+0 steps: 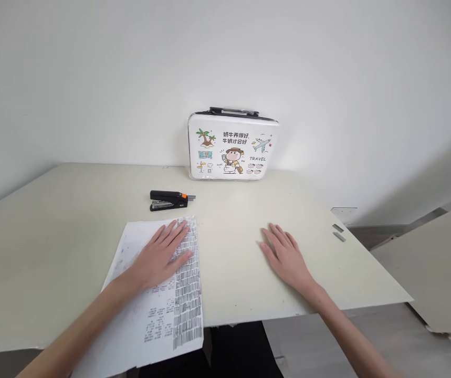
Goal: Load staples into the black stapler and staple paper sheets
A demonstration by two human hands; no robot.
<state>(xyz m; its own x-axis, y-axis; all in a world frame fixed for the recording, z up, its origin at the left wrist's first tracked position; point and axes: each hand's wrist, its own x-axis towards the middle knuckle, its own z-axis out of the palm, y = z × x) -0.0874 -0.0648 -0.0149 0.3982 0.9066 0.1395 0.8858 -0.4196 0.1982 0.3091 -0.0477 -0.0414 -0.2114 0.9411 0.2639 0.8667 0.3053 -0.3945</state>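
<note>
My left hand [158, 258] lies flat, fingers spread, on a printed sheet of paper [158, 315]. Dark barcode-like strips run down the sheet's right side, and its near end hangs past the table's front edge. Just beyond the paper is a black stapler [168, 199] with an orange button; a grey metal piece sticks out of its right end. My right hand [286, 257] rests on the bare tabletop to the right, fingers stretched out, holding nothing. Further right, two small strips of staples [338, 232] lie close to the table's right edge.
A white case [231, 149] with cartoon travel prints and a black handle stands upright against the wall at the back of the pale table [233, 283]. Beyond the table's right edge is a light panel [438, 262] over a grey floor [327, 346].
</note>
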